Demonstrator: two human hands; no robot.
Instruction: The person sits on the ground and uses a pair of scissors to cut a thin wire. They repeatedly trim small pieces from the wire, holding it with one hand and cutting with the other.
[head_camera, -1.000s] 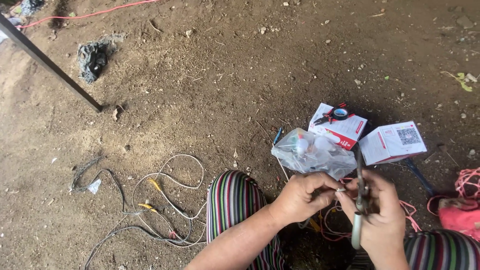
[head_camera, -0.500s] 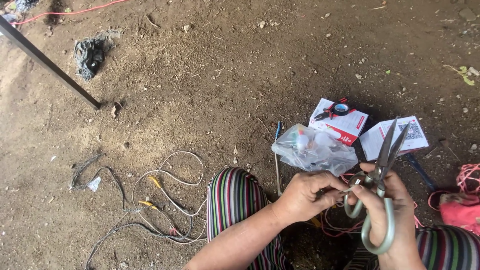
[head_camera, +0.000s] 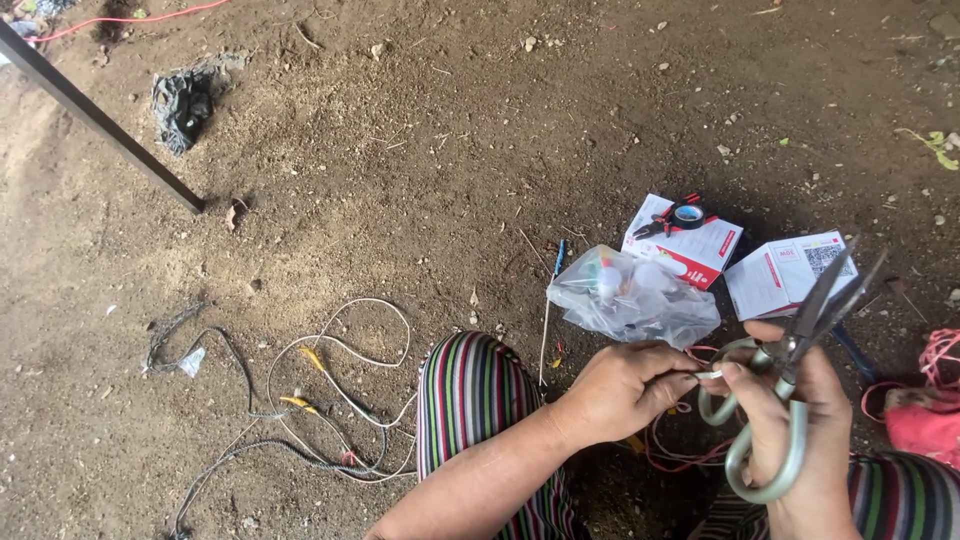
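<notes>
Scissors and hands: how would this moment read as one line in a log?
right hand: holds scissors, blades up | left hand: pinches thin wire end | clear bag, two boxes beyond | dirt ground

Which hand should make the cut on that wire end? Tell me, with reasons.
Probably the right hand: it already grips the scissors, blades slightly apart and pointing up. The left hand pinches the thin wire end beside the handles, so it is better placed to steady it.

Your head camera looks steeply down, close over your left hand (head_camera: 622, 385) and right hand (head_camera: 795, 430), the dirt ground (head_camera: 420, 160) stretching beyond them.
</notes>
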